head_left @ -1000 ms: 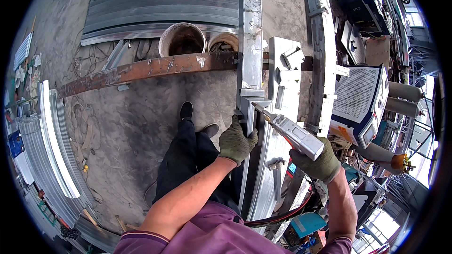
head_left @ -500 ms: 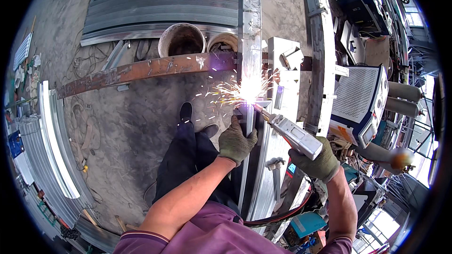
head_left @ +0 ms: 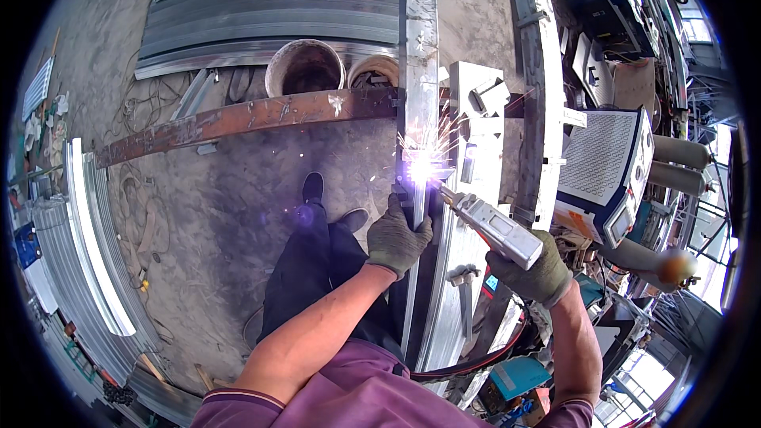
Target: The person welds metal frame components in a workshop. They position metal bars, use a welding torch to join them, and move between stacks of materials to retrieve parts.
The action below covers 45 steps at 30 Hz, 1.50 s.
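Observation:
In an olive work glove, my right hand [head_left: 535, 269] grips a grey handheld welding torch [head_left: 501, 230]. Its nozzle points up and left at a white-violet glare with sparks, which hides the exact joint. My left hand [head_left: 400, 236], also gloved, is wrapped over a long, narrow metal tube [head_left: 412, 293] just below the glare, thumb along its left side. Beyond the glare, a wider galvanized beam [head_left: 420, 40] runs away from me. To the right of the tube lies a silvery profile [head_left: 445, 301] with a small clamp-like fitting [head_left: 464, 276] on it.
A rusty crossbar [head_left: 238, 116] spans below the work. Behind it stand two buckets, the larger one [head_left: 305, 69] dark inside. Stacked metal sheets [head_left: 269, 8] lie at the far side. On the right are a white-and-blue machine [head_left: 600, 166] and a steel rail [head_left: 543, 111]. A hose [head_left: 476, 364] curves near my waist.
The spark spray has shrunk; its wide leftward fan is gone and sparks now fly mostly upward. Both hands and the torch stay almost in place.

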{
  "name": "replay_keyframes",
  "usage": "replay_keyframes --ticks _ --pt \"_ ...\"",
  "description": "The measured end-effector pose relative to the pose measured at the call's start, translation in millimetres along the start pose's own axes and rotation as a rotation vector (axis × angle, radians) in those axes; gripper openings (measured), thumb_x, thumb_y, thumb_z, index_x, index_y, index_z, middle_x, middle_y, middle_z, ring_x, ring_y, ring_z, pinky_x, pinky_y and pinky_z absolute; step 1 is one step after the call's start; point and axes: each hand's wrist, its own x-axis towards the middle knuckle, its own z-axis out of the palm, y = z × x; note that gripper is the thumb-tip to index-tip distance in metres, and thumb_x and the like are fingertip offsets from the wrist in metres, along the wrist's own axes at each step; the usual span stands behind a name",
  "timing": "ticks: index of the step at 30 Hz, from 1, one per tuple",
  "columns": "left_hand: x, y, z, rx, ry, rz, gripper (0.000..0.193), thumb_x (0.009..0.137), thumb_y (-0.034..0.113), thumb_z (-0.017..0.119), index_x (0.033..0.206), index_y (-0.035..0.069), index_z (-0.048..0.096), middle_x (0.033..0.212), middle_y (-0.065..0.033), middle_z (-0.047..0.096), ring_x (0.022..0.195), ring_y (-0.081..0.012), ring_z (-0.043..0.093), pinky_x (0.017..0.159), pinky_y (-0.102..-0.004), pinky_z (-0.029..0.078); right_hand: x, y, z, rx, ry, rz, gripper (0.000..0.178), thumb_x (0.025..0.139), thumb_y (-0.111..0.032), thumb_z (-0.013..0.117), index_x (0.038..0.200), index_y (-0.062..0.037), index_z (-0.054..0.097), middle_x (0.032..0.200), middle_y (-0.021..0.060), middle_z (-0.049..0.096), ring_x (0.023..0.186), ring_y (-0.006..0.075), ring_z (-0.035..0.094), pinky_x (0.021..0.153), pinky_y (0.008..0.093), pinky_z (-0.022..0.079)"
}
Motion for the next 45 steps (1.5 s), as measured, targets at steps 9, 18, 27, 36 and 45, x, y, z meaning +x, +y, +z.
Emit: replay_keyframes --ticks 9,18,27,36,45 --pt "0.6 10.6 -11.3 0.023 -0.07 -0.058 0.086 0.087 0.051 0.076 0.146 -0.006 0.051 0.093 -0.0227 0.077 0.084 -0.0385 0.076 0.081 -0.0484 0.06 -1.5 -1.4 -0.6 0.003 0.006 -0.013 0.022 0.087 -0.017 0.078 0.105 -0.0059 0.072 0.077 0.0101 0.07 0.068 0.0286 0.073 0.064 0.038 0.059" --pt "0.0 2.3 -2.0 0.057 0.0 -0.007 0.085 0.087 0.049 0.077 0.146 -0.006 0.05 0.093 -0.0228 0.077 0.086 -0.0396 0.076 0.084 -0.0485 0.058 -4.1 3.0 0.0 -0.006 -0.001 -0.013 0.022 0.087 -0.018 0.078 0.105 -0.0052 0.072 0.08 0.0107 0.072 0.071 0.028 0.074 0.067 0.0376 0.06" --pt "4.1 4.6 -11.2 -0.003 -0.167 -0.052 0.093 0.09 0.055 0.07 0.149 -0.011 0.043 0.11 -0.0233 0.075 0.097 -0.0366 0.077 0.087 -0.0452 0.061 -6.6 4.0 1.0 0.003 0.028 -0.01 0.023 0.087 -0.018 0.078 0.104 -0.0051 0.072 0.081 0.011 0.073 0.071 0.0281 0.075 0.067 0.038 0.06" --pt "0.1 5.9 -6.9 0.062 -0.107 -0.065 0.098 0.09 0.058 0.071 0.15 -0.014 0.043 0.095 -0.0255 0.075 0.089 -0.0398 0.075 0.082 -0.0487 0.058 -9.2 7.8 2.5 -0.009 0.047 -0.028 0.023 0.087 -0.017 0.079 0.105 -0.0051 0.072 0.08 0.0105 0.072 0.07 0.0261 0.074 0.066 0.0372 0.059" --pt "-1.9 8.3 -9.2 0.065 -0.078 -0.046 0.098 0.091 0.06 0.069 0.15 -0.014 0.045 0.093 -0.0274 0.075 0.091 -0.0415 0.074 0.084 -0.0501 0.057 -11.9 1.3 2.1 0.051 0.036 0.04 0.025 0.086 -0.017 0.079 0.107 -0.0048 0.073 0.081 0.0098 0.073 0.072 0.0241 0.074 0.07 0.0363 0.06"
